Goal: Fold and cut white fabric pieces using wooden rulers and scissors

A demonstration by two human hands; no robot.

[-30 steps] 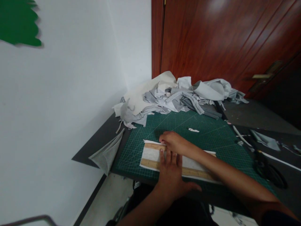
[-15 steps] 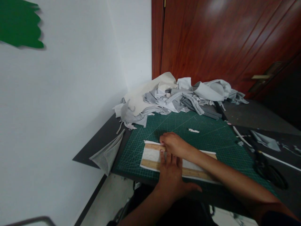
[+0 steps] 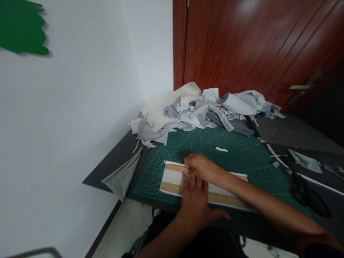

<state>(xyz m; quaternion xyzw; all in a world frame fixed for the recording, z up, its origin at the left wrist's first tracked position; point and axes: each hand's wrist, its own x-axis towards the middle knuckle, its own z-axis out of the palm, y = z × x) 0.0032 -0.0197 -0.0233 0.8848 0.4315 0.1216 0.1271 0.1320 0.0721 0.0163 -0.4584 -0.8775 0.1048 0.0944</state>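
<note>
A long white piece of cloth (image 3: 172, 176) lies near the table's front edge, with tan strips (image 3: 172, 187) along both of its long sides. My left hand (image 3: 195, 200) presses flat on it, fingers stretched toward the far strip and thumb out to the right. My right hand (image 3: 200, 165) reaches across from the right, its fingers curled and pinched at the far edge of the cloth. Its fingertips are partly hidden, close to my left fingertips. The right forearm covers much of the cloth's right half.
The cloth rests on a green cutting mat (image 3: 242, 150). A heap of grey and white fabric scraps (image 3: 199, 111) lies behind it. Black scissors (image 3: 309, 195) lie at the right, and folded grey fabric (image 3: 123, 175) overhangs the left table edge. A small white scrap (image 3: 221, 149) sits on the mat.
My right hand has shifted very slightly to the right along the far edge of the cloth. The left hand stays in place.
</note>
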